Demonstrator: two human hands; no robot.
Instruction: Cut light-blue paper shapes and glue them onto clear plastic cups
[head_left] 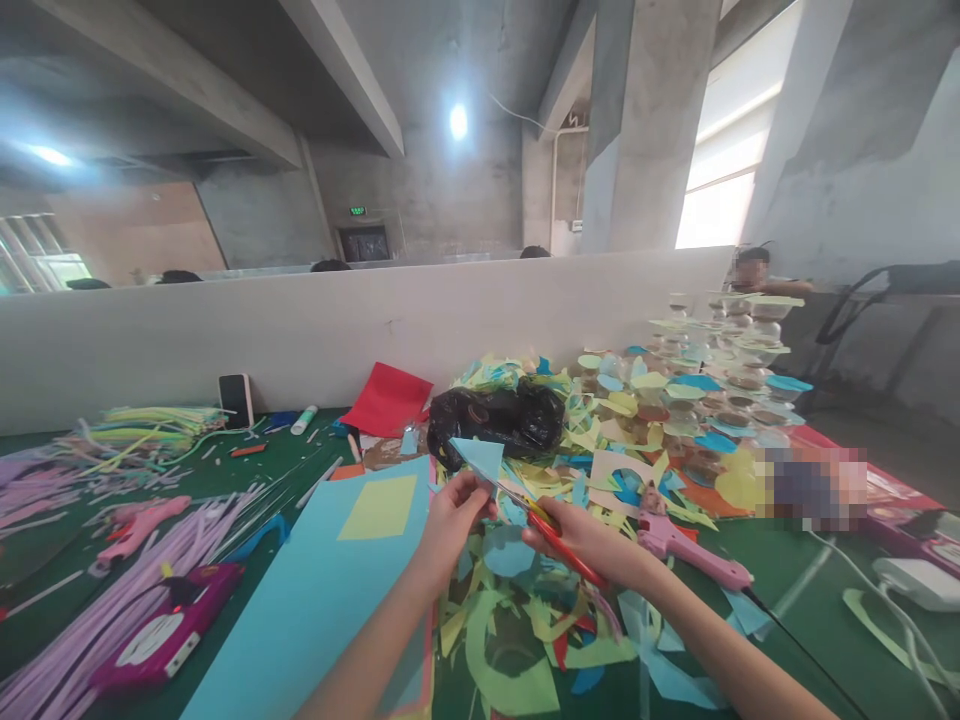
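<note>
Between the fingers of my left hand [457, 512] is a small pale-blue piece of paper [480, 458], pinched at its lower edge and tilted upward. My right hand [574, 535] is wrapped round a pair of scissors [551, 535] with red and yellow handles. Their blades point left toward the paper, close to my left fingertips; whether they are cutting cannot be made out. Below and left of my hands lies a large sheet of blue paper [315, 590] with a yellow paper piece [377, 507] on top. Green and blue paper scraps [502, 640] are heaped beneath the scissors.
A black plastic bag [495, 415] sits behind my hands, beside red paper [386, 398]. At right are a pink glue gun [697, 550] and stacked cups with paper discs [739, 380]. Purple strips [150, 610], a magenta box [169, 625] and a phone [236, 400] are left. A white partition [337, 330] stands behind.
</note>
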